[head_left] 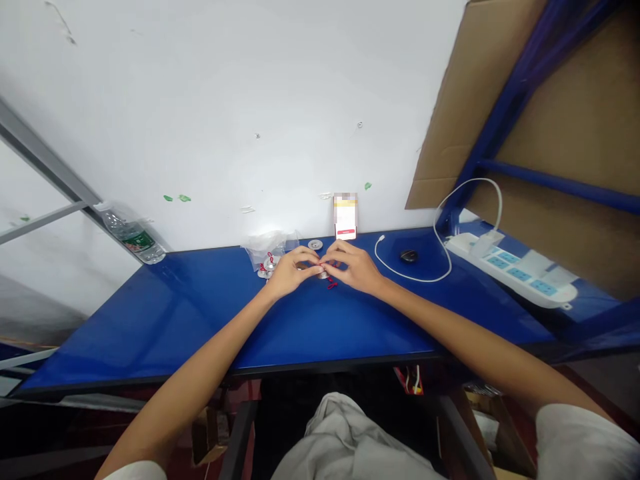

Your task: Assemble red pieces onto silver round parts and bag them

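Observation:
My left hand (291, 272) and my right hand (352, 265) meet over the middle of the blue table, fingertips pinched together. Between them runs a thin red cord (331, 283), its loose end hanging out below the right fingers. A small pale disc-like piece shows just under the fingertips, mostly hidden. Beside my left hand lie several silvery round pieces with red cords (269, 263), next to a clear plastic bag (265, 245). Behind the hands sits a round metal disc (315, 245).
A lit phone (345, 217) leans on the white wall. To the right are a white cable (417, 279), a black mouse-like object (409, 256) and a power strip (515, 270). A plastic bottle (135, 237) leans at the left. The table's front edge (340, 362) is near my lap.

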Motion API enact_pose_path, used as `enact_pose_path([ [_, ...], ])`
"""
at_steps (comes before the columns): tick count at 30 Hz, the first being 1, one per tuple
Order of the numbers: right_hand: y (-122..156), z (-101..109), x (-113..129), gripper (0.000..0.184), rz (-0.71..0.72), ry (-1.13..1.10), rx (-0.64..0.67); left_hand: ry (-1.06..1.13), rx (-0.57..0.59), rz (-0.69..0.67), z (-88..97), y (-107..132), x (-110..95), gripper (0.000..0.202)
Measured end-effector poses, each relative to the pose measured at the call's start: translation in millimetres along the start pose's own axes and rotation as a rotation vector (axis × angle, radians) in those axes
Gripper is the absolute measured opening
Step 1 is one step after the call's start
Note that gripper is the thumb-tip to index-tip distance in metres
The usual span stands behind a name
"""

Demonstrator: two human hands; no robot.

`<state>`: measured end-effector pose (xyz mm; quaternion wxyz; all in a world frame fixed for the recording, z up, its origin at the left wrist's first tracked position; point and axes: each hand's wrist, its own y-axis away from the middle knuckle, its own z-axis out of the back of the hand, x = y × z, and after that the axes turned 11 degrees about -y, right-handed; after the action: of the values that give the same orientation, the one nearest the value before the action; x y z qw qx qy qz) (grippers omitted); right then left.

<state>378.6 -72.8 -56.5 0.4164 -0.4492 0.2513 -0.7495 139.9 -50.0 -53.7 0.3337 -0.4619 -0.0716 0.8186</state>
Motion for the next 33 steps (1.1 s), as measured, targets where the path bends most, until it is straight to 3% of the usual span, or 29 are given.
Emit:
enact_pose_path([
  [3,-0.5,-0.8,2.9,0.014,0.011,-0.017,-0.003,-0.201,-0.020,-0.119,3.6,-1.2,-7.5,0.018],
  [6,-1.7,-1.5,4.7,0.016,0.019,-0.064,-0.004,-0.433,-0.002,-0.184,23.3,-4.0,-11.9,0.012],
  [8,-2.4,-0.5,4.7,0.022,0.002,-0.076,0.000,-0.583,-0.028,-0.153,44.2,-6.1,-6.8,0.010],
  [11,-2.0,3.8,1.3,0.026,-0.048,-0.033,0.035,-0.708,-0.089,0.009,73.8,-7.5,13.6,0.013],
  [15,0.4,11.1,-10.2,0.026,-0.123,0.061,0.137,-0.719,0.042,0.067,89.5,-6.2,44.8,0.010],
  [19,1.9,15.8,-22.6,0.025,-0.178,0.118,0.216,-0.679,0.063,0.102,88.7,-5.1,54.8,0.014],
  [24,3.8,17.3,-32.4,0.031,-0.203,0.117,0.382,-0.711,-0.001,0.014,79.1,-5.7,36.4,0.019],
  [28,4.2,13.6,-38.3,0.025,-0.216,0.153,0.482,-0.617,-0.033,-0.034,51.6,-6.2,15.3,0.021],
  [33,2.4,9.9,-42.4,0.013,-0.218,0.175,0.451,-0.492,0.074,-0.121,13.6,-3.3,5.3,0.022],
])
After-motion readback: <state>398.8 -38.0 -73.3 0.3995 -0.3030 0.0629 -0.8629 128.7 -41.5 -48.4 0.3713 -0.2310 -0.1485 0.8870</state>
